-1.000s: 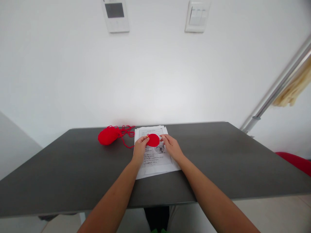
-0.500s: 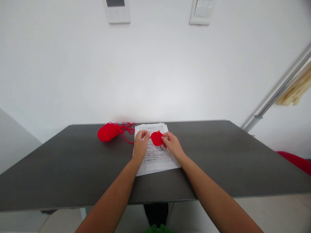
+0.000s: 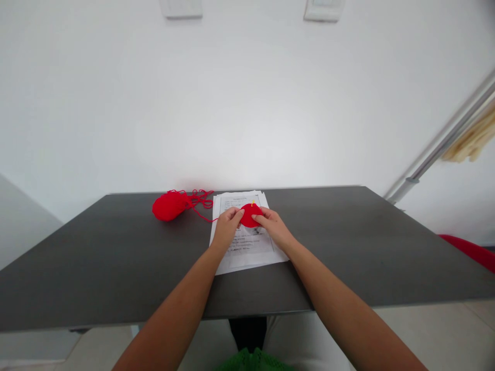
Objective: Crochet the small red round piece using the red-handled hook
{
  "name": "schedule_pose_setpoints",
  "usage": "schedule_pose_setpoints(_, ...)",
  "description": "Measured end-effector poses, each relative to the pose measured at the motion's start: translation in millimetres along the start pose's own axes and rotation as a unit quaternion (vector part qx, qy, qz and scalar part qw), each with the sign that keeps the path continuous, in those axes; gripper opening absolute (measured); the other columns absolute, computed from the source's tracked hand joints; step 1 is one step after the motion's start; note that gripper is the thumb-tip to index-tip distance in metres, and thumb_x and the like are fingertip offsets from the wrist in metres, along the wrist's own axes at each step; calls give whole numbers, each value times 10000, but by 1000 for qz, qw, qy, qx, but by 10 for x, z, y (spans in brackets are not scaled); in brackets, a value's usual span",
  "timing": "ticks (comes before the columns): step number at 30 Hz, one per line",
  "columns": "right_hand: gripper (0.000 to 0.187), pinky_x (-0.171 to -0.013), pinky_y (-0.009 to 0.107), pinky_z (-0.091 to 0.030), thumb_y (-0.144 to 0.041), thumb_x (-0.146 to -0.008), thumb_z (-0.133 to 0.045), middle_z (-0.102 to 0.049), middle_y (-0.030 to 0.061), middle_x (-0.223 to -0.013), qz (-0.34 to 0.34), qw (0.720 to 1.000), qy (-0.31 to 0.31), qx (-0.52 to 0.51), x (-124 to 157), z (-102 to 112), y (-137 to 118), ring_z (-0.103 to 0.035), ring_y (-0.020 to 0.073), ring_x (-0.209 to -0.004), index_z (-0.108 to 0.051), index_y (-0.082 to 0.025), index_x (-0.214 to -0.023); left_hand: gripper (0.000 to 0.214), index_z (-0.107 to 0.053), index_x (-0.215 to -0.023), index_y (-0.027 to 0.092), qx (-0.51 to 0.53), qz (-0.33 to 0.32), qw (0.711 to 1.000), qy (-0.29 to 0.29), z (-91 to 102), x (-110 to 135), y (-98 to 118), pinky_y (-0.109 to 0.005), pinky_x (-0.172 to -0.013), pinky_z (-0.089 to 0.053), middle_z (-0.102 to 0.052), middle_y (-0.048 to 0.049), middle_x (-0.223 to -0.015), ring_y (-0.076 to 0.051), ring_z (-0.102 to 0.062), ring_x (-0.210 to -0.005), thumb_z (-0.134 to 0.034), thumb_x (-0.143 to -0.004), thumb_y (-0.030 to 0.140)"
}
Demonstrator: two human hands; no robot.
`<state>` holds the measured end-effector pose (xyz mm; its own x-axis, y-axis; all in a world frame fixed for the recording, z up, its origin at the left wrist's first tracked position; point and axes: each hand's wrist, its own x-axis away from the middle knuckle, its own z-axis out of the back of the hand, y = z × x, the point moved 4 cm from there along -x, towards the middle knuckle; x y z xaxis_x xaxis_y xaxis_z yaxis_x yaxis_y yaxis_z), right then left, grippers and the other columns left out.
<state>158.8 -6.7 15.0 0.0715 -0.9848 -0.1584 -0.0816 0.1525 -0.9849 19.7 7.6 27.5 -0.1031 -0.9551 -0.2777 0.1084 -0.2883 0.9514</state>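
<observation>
A round red crochet piece (image 3: 250,216) is held up between both hands over the printed papers. My left hand (image 3: 229,222) pinches its left edge between thumb and fingers. On the opposite side my right hand (image 3: 271,224) grips it, thumb lying on the front. A small yellow marker (image 3: 252,203) sticks up at the top edge of the piece. Red yarn (image 3: 203,216) runs from behind my left hand to a red yarn ball (image 3: 170,206) at the back left of the table, with loose loops beside it.
Printed sheets of paper (image 3: 247,260) lie stacked under my hands on the dark grey table (image 3: 348,247). A white wall (image 3: 247,103) rises behind the table. At the right are a grey metal pole (image 3: 433,154), some cream-coloured strands (image 3: 472,139) and a red curved object (image 3: 467,252).
My left hand has moved right and taken hold of the left edge of the red crochet piece. My right thumb lies further in over its front. The camera view has tilted slightly down.
</observation>
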Motion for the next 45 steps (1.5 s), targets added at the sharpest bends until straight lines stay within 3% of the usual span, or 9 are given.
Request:
schedule_pose_setpoints(26,212,-634,247,-435,-281,-674,-608,-659,3,-683,-18,1000,-7,17,51,-23,-79,-571,120,-619,-676,-134,-811,239,-580,-535,190,64,20,997,-41,-33,0,18,-229,-470,-293,-444,39,-451,-103,-380,-457,-630,-704,352)
schedule_pose_setpoints(45,203,-612,239,-425,-281,-698,-600,-651,3,-684,-18,1000,-13,22,60,-23,-91,-568,119,-618,-673,-131,-814,367,-463,-465,200,51,9,997,-58,-31,-2,39,-244,-492,-289,-398,44,-430,-103,-348,-451,-606,-741,395)
